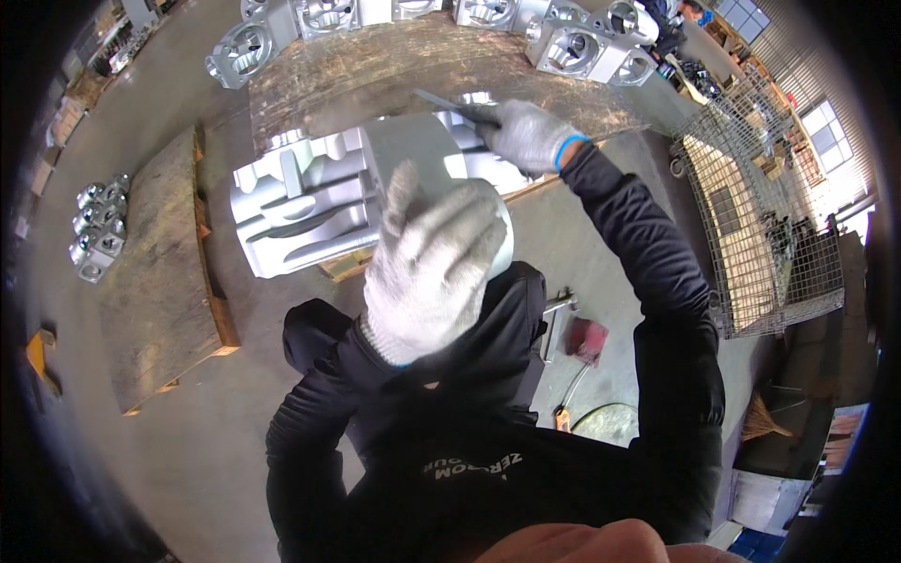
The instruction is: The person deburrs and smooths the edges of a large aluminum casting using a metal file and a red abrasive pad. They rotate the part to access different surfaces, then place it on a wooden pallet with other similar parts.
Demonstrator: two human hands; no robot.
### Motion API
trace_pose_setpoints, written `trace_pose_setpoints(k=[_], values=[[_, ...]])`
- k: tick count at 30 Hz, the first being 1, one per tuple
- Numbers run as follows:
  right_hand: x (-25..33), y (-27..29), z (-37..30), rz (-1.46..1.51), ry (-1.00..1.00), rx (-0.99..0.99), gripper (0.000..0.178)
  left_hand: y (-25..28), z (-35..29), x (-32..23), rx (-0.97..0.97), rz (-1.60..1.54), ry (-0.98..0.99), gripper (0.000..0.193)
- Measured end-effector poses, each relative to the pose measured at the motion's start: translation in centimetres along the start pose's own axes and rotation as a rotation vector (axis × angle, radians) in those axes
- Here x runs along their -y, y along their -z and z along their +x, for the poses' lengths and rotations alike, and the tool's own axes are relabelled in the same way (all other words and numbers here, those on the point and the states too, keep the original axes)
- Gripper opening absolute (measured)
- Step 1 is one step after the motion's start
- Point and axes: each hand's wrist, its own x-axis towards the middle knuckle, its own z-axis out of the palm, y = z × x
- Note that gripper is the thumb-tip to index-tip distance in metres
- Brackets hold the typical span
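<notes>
A large silvery machined metal block (310, 202) with deep ribs and a smooth rounded section lies in front of me on a wooden pallet. My left hand (432, 263), in a pale knitted glove, is over its near side, fingers outstretched and grasping nothing. Whether the palm touches the metal is hidden. Beyond the block's far right side, my right hand (533, 139), in a grey glove with a blue cuff edge, is closed round the dark handle of a slim flat file (437, 100). The file's grey blade points left above the block.
More machined metal parts (572, 47) stand along the far edge of the wooden boards (375, 70). Another wooden pallet (155, 281) lies at left, beside a small cluster of metal parts (99, 228). A wire mesh cage cart (770, 206) stands at right. A red object (586, 340) lies on the floor near my legs.
</notes>
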Motion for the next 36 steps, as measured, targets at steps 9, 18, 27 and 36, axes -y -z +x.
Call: trace_pose_setpoints(k=[9,18,27,36], values=[[1.9,0.2,1.0,0.195,0.054,0.062,0.039,0.4,0.3,0.1,0.023,-0.030,-0.027,0.042],[3.1,-0.3,2.8,-0.115,0.058,-0.025,0.034,-0.4,0.4,0.2,-0.038,-0.050,-0.025,0.032],[0.0,-1.0,1.2,0.108,0.059,-0.009,0.045,0.1,1.5,0.6,-0.082,-0.004,0.039,0.030],[-3.3,-4.8,0.9,0.463,0.115,-0.295,0.051,0.0,8.5,12.4,0.041,0.190,0.345,0.018]])
